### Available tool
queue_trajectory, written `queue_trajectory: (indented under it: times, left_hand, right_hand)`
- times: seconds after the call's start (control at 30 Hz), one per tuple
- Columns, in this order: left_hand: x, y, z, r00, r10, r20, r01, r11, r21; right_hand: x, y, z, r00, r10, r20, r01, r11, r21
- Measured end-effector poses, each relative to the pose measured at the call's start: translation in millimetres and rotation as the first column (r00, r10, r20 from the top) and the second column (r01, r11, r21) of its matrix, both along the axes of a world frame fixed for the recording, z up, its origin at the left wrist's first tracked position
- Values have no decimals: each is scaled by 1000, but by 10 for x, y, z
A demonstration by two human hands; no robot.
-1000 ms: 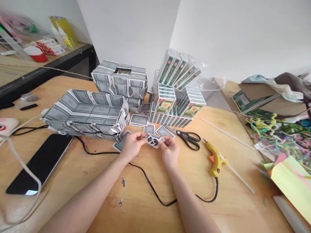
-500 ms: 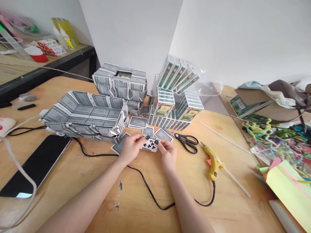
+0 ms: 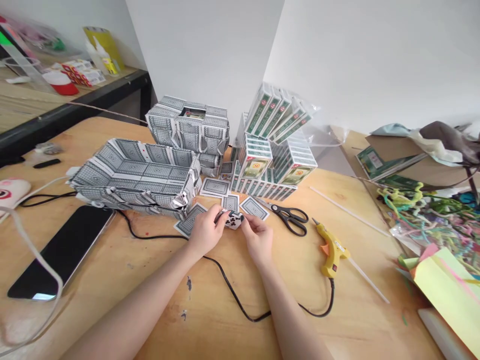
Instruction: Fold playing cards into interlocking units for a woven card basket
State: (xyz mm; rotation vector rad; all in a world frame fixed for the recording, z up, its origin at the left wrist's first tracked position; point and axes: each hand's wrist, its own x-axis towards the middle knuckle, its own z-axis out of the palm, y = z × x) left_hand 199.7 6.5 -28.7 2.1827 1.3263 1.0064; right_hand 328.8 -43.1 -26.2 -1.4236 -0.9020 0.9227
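Note:
Between my hands is a playing card (image 3: 233,221), its face with black clubs turned up and its edges bent. My left hand (image 3: 207,227) pinches the card's left end, and my right hand (image 3: 257,236) grips its right end. Patterned-back playing cards (image 3: 254,208) lie loose on the table just beyond my fingers. A long open box made of folded cards (image 3: 138,175) stands to the left, with a second, closed-looking card structure (image 3: 191,125) behind it. Black-handled scissors (image 3: 290,219) rest right of my right hand.
Stacked card packs (image 3: 270,150) stand at the back. A yellow glue gun (image 3: 332,250) lies on the right, its black cable running under my forearms. A phone (image 3: 62,250) is at left. Glue sticks (image 3: 348,211), pipe cleaners (image 3: 446,220) and a cardboard box (image 3: 408,167) fill the right side.
The card was flatter between my fingers; now it is bent, and my left fingers have curled over its left end. The view has shifted slightly.

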Motion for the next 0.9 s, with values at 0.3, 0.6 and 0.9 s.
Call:
queue_trajectory:
  times: [0.3, 0.6, 0.9]
  left_hand:
    - [37, -79, -9, 999, -3, 49, -2, 994, 113]
    - [112, -157, -46, 991, -122, 56, 110, 978, 178]
    - [148, -190, -35, 982, -166, 85, 145, 965, 220]
  right_hand:
    - [15, 20, -37, 999, 3, -47, -2, 1000, 12]
    - [19, 9, -40, 991, -118, 70, 119, 993, -9]
    - [34, 1, -27, 975, -153, 162, 157, 988, -11]
